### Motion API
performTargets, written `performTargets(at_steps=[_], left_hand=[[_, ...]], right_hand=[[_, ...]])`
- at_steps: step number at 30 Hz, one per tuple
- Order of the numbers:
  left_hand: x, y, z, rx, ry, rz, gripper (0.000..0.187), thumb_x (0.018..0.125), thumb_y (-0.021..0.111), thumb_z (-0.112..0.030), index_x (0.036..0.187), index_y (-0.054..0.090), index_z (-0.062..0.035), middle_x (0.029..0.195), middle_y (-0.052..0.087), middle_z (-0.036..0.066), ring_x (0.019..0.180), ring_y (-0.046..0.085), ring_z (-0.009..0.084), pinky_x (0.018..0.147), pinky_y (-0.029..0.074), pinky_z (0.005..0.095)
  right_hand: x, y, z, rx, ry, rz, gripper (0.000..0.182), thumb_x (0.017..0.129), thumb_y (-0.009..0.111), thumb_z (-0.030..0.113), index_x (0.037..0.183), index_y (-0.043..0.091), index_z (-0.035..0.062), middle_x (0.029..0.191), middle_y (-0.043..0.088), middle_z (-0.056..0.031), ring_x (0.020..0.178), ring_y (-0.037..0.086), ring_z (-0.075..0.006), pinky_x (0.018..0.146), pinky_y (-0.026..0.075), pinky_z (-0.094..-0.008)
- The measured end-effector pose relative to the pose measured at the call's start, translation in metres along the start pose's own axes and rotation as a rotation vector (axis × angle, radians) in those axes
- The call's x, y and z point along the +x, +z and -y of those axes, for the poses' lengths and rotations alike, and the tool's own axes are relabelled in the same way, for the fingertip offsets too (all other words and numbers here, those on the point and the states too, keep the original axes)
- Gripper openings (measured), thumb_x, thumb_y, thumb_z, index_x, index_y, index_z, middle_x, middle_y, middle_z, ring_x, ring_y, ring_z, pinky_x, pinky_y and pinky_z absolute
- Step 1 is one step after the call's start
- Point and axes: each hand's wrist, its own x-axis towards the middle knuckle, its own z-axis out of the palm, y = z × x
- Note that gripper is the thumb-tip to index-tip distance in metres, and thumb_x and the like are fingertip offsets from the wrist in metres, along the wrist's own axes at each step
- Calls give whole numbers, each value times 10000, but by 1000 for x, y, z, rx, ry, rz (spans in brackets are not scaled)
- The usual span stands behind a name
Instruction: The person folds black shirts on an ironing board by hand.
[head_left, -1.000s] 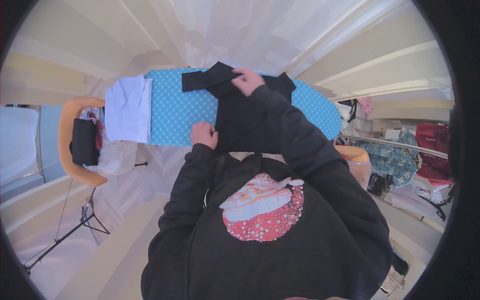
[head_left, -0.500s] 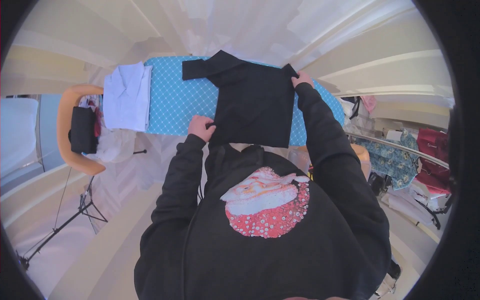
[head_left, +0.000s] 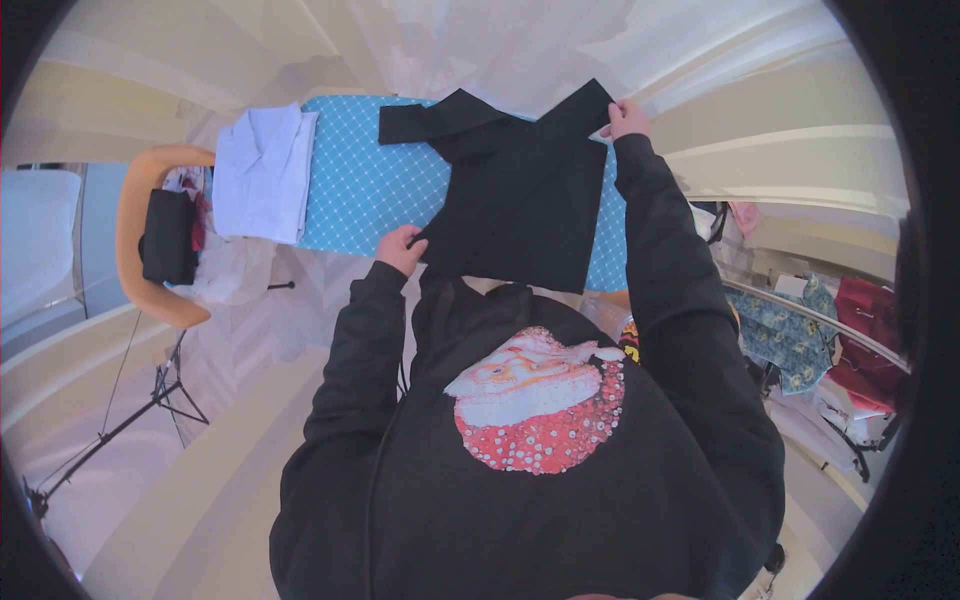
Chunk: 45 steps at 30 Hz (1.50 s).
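Note:
A black long-sleeved garment (head_left: 520, 200) lies spread over a blue board with a white lattice pattern (head_left: 375, 190). Its left sleeve is folded and points left across the board; the other sleeve stretches up and to the right. My left hand (head_left: 401, 249) is closed on the garment's lower left edge. At the upper right, my right hand (head_left: 627, 120) pinches the end of the raised sleeve. A folded light-blue collared shirt (head_left: 264, 172) lies on the board's left end, apart from both hands.
An orange chair (head_left: 140, 200) at the left holds a rolled black cloth (head_left: 168, 237) and white fabric. A black tripod stand (head_left: 165, 385) is below it. At the right, a metal rail (head_left: 815, 318) stands near patterned teal fabric (head_left: 795, 345) and red fabric (head_left: 868, 335).
My right hand has moved up and right, drawing the right sleeve outward from the garment's body. My left hand keeps its hold on the lower edge. The view has shifted slightly.

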Motion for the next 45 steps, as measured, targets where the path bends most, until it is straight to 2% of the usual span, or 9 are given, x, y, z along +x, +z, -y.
performTargets(at_steps=[4,13,22,25,28,31,34,40,45], left_hand=[[6,2,9,-18,-17,-39,238,858,505,-233,992,580,-51,983,607,100,880,565,270,792,443,346],[-5,1,0,-559,-138,-26,216,781,557,-41,996,579,-34,928,626,100,767,613,205,676,534,304],[7,9,16,-627,-202,62,198,794,566,-90,988,594,-57,809,623,92,479,580,182,451,437,226],[-1,5,-9,-452,-218,16,262,805,558,-91,1058,549,-23,960,606,115,542,602,189,524,493,237],[3,14,-5,-337,-121,-54,329,788,536,-73,1115,505,-54,1082,569,137,793,603,249,628,537,310],[2,17,-16,255,215,-329,435,773,557,-143,1176,446,-21,1124,501,172,1010,479,313,866,407,390],[1,20,-49,572,566,-429,369,710,650,-166,1038,541,-37,1047,547,117,1004,489,274,854,416,369],[23,53,-92,849,756,-50,424,893,406,-283,1281,378,-114,1384,293,72,1305,200,251,1063,155,394],[42,69,-93,848,653,29,484,882,407,-369,1307,359,-143,1416,242,37,1331,129,236,1074,101,421]], right_hand=[[3,3,16,11,8,8,223,843,415,293,912,530,114,537,598,-34,493,601,-142,701,429,-256],[-6,5,28,130,33,30,201,870,430,242,908,536,75,793,591,-64,547,632,-180,625,460,-236],[0,-13,36,40,-57,-40,241,832,426,274,923,551,89,599,605,-60,502,603,-136,653,448,-246],[-3,-9,45,-68,-19,61,270,852,395,250,982,550,71,731,622,-90,515,612,-168,698,461,-271],[-3,3,46,-17,16,57,249,851,396,247,976,536,84,592,607,-71,502,611,-166,684,451,-263],[-3,15,44,20,29,67,258,863,394,250,993,531,74,743,627,-69,553,627,-161,703,456,-276],[-10,23,44,68,-24,33,226,845,391,255,925,536,100,632,630,-43,551,620,-141,634,440,-271],[-55,41,40,-31,-303,-149,227,841,415,298,914,570,148,807,609,-58,765,570,-240,711,418,-338],[-124,61,36,-332,-573,-8,180,835,455,220,922,589,138,916,602,-47,845,558,-248,725,446,-353]])
